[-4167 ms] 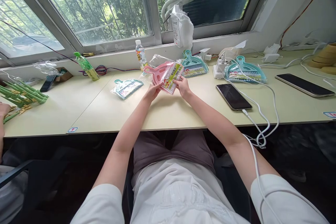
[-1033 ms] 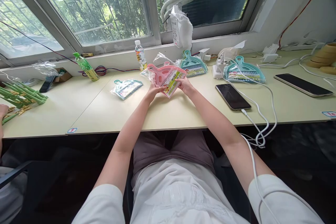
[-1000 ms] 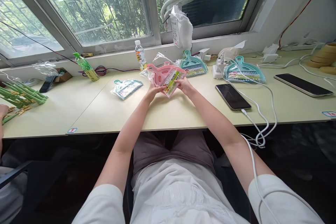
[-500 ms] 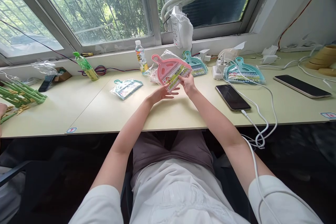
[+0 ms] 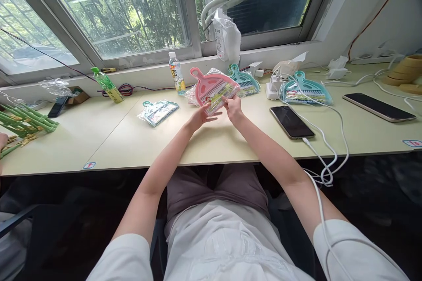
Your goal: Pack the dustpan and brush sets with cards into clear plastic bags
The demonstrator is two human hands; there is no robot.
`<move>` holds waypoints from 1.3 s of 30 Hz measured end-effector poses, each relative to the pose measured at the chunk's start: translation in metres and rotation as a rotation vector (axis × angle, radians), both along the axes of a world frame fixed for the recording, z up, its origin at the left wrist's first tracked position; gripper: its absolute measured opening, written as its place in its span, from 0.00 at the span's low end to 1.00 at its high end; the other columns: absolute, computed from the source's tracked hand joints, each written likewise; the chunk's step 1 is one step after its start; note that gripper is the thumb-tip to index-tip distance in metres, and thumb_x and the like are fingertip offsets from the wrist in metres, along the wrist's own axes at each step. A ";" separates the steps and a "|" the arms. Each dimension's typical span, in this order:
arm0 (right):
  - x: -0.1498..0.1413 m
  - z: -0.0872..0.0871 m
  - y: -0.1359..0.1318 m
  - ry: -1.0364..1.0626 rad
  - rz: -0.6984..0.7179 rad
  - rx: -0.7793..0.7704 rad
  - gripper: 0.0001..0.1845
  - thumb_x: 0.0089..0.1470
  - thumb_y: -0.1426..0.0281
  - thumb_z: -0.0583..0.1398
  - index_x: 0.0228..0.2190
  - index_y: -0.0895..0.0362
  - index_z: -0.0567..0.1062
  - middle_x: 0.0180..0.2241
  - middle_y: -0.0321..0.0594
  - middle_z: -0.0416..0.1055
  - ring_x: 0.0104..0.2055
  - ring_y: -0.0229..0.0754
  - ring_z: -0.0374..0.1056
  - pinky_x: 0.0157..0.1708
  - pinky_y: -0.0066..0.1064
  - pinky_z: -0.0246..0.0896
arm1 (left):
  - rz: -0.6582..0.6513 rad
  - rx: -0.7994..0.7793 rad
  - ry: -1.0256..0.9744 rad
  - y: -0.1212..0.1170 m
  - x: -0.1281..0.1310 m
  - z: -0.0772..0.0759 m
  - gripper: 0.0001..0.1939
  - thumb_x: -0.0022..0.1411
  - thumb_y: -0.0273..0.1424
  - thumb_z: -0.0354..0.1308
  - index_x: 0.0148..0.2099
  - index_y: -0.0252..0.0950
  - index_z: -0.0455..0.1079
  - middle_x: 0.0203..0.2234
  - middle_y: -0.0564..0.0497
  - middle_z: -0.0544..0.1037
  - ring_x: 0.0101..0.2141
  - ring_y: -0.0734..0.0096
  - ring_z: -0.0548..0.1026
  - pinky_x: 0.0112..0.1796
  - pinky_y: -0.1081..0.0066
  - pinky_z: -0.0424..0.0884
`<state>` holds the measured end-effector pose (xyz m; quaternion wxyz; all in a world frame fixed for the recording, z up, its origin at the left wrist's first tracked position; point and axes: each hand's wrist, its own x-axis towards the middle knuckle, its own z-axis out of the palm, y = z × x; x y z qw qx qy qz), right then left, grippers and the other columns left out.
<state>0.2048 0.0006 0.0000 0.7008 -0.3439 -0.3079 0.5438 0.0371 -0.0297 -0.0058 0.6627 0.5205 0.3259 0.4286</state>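
Observation:
A pink mini dustpan and brush set (image 5: pixel 208 85) in a clear bag with a yellow-green label is held above the desk. My right hand (image 5: pixel 233 108) pinches its lower right edge. My left hand (image 5: pixel 201 116) is under the lower left corner, fingers stretched out and touching the pack's bottom edge. The handle points up and left toward the window.
Teal dustpan sets lie on the desk (image 5: pixel 141 138): one at the left (image 5: pixel 158 110), one behind (image 5: pixel 244 81), one at the right (image 5: pixel 305 90). A charging phone (image 5: pixel 290 121) with white cable and a second phone (image 5: pixel 379 106) lie right. Bottles (image 5: pixel 176 72) stand by the sill. Green sticks (image 5: pixel 24 118) lie far left.
My left hand let go of the pack half a second ago and has come back up to its lower edge. My right hand keeps holding it, tilted upright.

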 end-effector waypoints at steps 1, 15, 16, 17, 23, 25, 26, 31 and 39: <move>0.002 0.001 0.001 -0.004 -0.016 0.008 0.15 0.49 0.80 0.68 0.35 0.52 0.72 0.43 0.36 0.80 0.54 0.42 0.77 0.53 0.36 0.79 | -0.059 -0.002 0.030 -0.001 0.003 0.000 0.31 0.62 0.49 0.65 0.63 0.42 0.74 0.58 0.43 0.82 0.60 0.43 0.78 0.55 0.52 0.77; -0.003 -0.007 0.004 0.014 0.067 -0.090 0.20 0.45 0.83 0.68 0.38 0.52 0.72 0.40 0.36 0.81 0.51 0.42 0.78 0.51 0.38 0.81 | 0.287 0.133 0.001 0.016 -0.014 -0.001 0.39 0.57 0.45 0.69 0.69 0.43 0.69 0.54 0.48 0.84 0.59 0.52 0.79 0.55 0.60 0.77; -0.003 -0.007 0.004 0.004 0.066 -0.089 0.21 0.45 0.82 0.68 0.38 0.52 0.72 0.41 0.36 0.81 0.51 0.43 0.78 0.52 0.39 0.80 | 0.287 0.127 -0.003 0.016 -0.013 -0.002 0.39 0.57 0.45 0.70 0.68 0.42 0.70 0.53 0.47 0.84 0.59 0.52 0.79 0.54 0.60 0.77; -0.004 -0.007 0.004 -0.007 0.064 -0.088 0.21 0.45 0.82 0.68 0.38 0.52 0.72 0.41 0.37 0.80 0.52 0.43 0.78 0.53 0.39 0.80 | 0.282 0.122 -0.012 0.016 -0.012 -0.003 0.38 0.56 0.44 0.70 0.67 0.40 0.71 0.53 0.46 0.84 0.58 0.51 0.79 0.55 0.60 0.77; -0.005 -0.007 0.005 -0.029 0.054 -0.106 0.20 0.44 0.82 0.65 0.38 0.52 0.72 0.38 0.34 0.79 0.46 0.40 0.79 0.52 0.38 0.80 | 0.260 0.137 -0.055 0.019 -0.013 -0.005 0.44 0.49 0.28 0.69 0.70 0.38 0.67 0.52 0.47 0.85 0.58 0.51 0.80 0.59 0.56 0.77; -0.003 -0.007 0.006 -0.017 0.047 -0.130 0.18 0.45 0.83 0.63 0.36 0.53 0.72 0.34 0.32 0.78 0.42 0.38 0.78 0.50 0.35 0.80 | 0.235 0.107 -0.009 0.019 -0.015 -0.005 0.45 0.49 0.27 0.70 0.70 0.38 0.67 0.50 0.46 0.85 0.54 0.50 0.82 0.57 0.54 0.78; -0.001 -0.007 0.007 -0.016 0.045 -0.137 0.17 0.45 0.83 0.63 0.36 0.53 0.72 0.33 0.32 0.78 0.40 0.37 0.78 0.49 0.34 0.80 | 0.218 0.085 0.022 0.018 -0.014 -0.005 0.44 0.50 0.28 0.71 0.69 0.37 0.67 0.48 0.45 0.85 0.52 0.50 0.83 0.55 0.53 0.80; 0.006 -0.008 0.007 -0.062 0.062 -0.142 0.16 0.48 0.83 0.65 0.36 0.53 0.74 0.31 0.30 0.78 0.37 0.37 0.78 0.49 0.35 0.81 | 0.160 0.032 0.106 0.012 -0.010 -0.003 0.34 0.52 0.32 0.71 0.62 0.34 0.73 0.47 0.42 0.86 0.46 0.49 0.84 0.53 0.47 0.81; 0.019 -0.003 0.012 -0.351 0.243 -0.132 0.10 0.60 0.65 0.70 0.37 0.56 0.76 0.31 0.43 0.81 0.36 0.47 0.82 0.44 0.46 0.83 | 0.371 -0.080 0.007 0.032 -0.033 -0.003 0.30 0.51 0.25 0.63 0.58 0.29 0.75 0.44 0.41 0.86 0.52 0.49 0.82 0.57 0.51 0.79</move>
